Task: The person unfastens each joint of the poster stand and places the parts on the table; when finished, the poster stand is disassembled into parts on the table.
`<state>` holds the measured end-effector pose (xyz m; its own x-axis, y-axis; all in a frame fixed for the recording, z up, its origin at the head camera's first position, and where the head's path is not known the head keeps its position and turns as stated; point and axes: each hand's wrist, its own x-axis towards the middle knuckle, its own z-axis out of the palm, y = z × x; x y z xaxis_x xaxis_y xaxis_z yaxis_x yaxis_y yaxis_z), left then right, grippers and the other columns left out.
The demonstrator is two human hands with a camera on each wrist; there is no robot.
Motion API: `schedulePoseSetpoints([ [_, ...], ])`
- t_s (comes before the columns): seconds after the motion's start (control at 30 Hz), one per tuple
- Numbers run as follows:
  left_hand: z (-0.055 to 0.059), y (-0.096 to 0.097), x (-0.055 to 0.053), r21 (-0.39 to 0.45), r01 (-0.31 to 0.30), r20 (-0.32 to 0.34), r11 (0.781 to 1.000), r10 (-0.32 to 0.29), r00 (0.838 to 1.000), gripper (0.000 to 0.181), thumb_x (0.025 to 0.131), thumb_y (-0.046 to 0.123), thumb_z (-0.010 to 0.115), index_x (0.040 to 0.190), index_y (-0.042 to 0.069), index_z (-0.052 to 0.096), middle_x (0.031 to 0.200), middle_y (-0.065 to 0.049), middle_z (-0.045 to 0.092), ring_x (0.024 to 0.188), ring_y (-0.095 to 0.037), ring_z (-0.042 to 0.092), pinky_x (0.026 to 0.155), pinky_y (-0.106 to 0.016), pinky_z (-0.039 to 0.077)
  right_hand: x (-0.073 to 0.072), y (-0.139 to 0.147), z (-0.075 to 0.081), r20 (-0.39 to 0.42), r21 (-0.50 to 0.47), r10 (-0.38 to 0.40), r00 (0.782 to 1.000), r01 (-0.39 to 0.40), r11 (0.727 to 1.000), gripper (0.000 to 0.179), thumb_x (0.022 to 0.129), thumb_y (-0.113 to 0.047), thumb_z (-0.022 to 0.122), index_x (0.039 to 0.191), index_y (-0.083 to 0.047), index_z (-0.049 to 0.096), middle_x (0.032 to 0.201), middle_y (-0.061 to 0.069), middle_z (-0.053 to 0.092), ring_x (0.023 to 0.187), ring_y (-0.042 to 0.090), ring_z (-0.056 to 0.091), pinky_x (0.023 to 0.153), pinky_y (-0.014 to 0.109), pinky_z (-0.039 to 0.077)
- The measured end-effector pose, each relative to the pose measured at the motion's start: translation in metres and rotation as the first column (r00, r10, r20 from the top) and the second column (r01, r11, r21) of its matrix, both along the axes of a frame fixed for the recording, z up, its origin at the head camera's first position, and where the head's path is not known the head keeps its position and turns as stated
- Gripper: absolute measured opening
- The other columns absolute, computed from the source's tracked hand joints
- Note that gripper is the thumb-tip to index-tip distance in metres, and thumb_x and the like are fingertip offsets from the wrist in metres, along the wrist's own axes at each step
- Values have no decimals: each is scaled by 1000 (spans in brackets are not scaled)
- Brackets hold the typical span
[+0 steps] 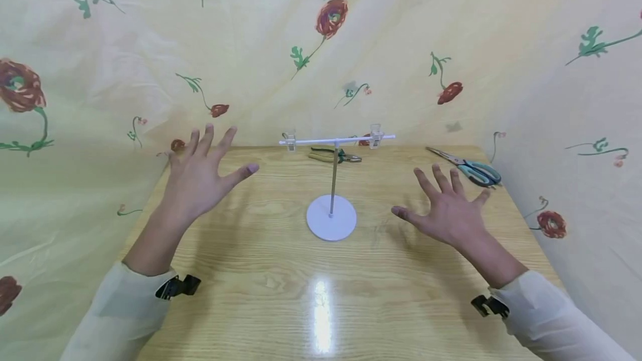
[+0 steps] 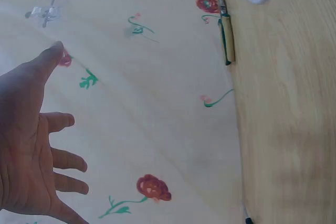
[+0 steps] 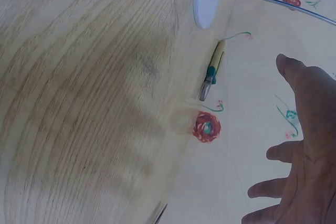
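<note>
Both hands hover over the wooden table with fingers spread and nothing held. The left hand (image 1: 195, 183) is to the left of a white stand, and the right hand (image 1: 448, 213) is to its right. The stand has a round white base (image 1: 321, 224), a thin metal pole (image 1: 334, 180) and a white crossbar (image 1: 313, 141). One clear clip (image 1: 291, 141) sits near each end of the bar. Behind the pole lie pliers (image 1: 323, 156) with yellow and green handles. Scissors (image 1: 478, 172) with teal and black handles lie beyond the right hand, nearest to it.
Flower-printed cloth (image 1: 261, 43) hangs behind the table and along both sides. The wooden table (image 1: 271, 305) reaches toward the person, with a bright light reflection near its front. A black strap buckle (image 1: 178, 287) shows at the left sleeve, another at the right.
</note>
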<state>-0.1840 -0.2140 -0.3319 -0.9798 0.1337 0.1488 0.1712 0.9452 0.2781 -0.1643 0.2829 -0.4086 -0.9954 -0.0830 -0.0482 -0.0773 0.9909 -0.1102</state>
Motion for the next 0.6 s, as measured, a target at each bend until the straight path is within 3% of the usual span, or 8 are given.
schedulePoseSetpoints([
  [0.13, 9, 2, -1, 17, 18, -23, 1000, -18, 1000, 101, 97, 92, 46, 177, 41, 13, 187, -15, 8, 172, -52, 5, 121, -95, 7, 0, -7, -2, -16, -57, 36, 999, -36, 998, 116, 92, -96, 49, 179, -28, 16, 185, 23, 15, 167, 61, 12, 103, 107, 0],
  [0.37, 22, 11, -3, 124, 100, -45, 987, -95, 994, 94, 100, 87, 50, 176, 44, 16, 188, -7, 5, 175, -40, 0, 131, -84, 0, -3, -21, -5, -91, -163, 115, 989, -128, 978, 105, 97, -82, 61, 177, -22, 29, 183, 18, 27, 169, 52, 22, 109, 104, 8],
  [0.6, 40, 27, -8, 176, 202, -77, 963, -191, 978, 84, 104, 82, 47, 175, 47, 19, 188, 2, 10, 176, -35, 8, 138, -74, 6, -5, -36, -11, -241, -243, 178, 954, -237, 941, 93, 98, -65, 75, 171, -18, 43, 173, 18, 49, 161, 47, 43, 115, 99, 14],
])
